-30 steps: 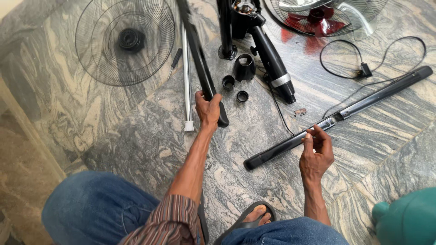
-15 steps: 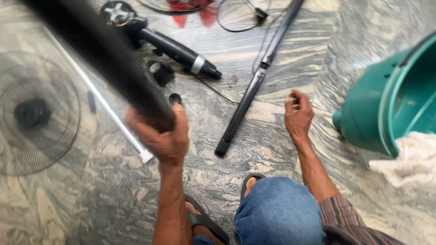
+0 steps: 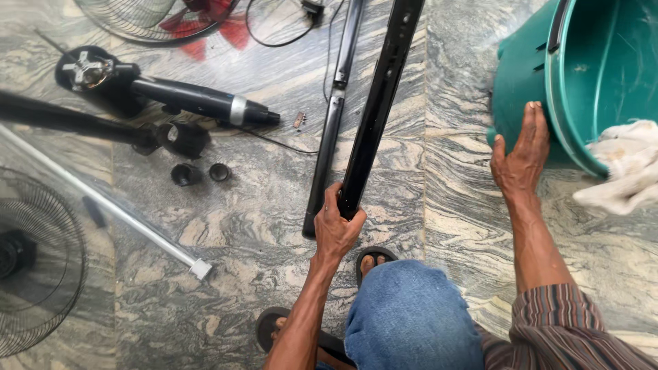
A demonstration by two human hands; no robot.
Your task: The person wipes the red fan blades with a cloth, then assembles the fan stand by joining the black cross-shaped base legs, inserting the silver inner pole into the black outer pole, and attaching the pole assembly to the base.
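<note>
**Black tube in your left hand, green bucket under your right**

Your left hand (image 3: 339,229) is wrapped tight around the lower end of a glossy black tube (image 3: 380,103), fingers fully curled on it. The tube is long, straight and smooth, with a shine along its length, and it runs up and away from your grip over the floor. Just beside it, on its left, a slimmer black pole (image 3: 334,116) lies flat on the veined grey marble floor (image 3: 445,205).

Your right hand (image 3: 524,157) is open, fingers stretched and together, the palm pressed flat on the outer wall of a green plastic bucket (image 3: 521,75) that is tipped on its side. A crumpled white cloth (image 3: 620,168) hangs over its rim.

Further left lie a black motor housing with a silver band (image 3: 199,101), a thin white rod (image 3: 110,205), small round black caps (image 3: 202,173) and a wire fan grille (image 3: 34,274).
</note>
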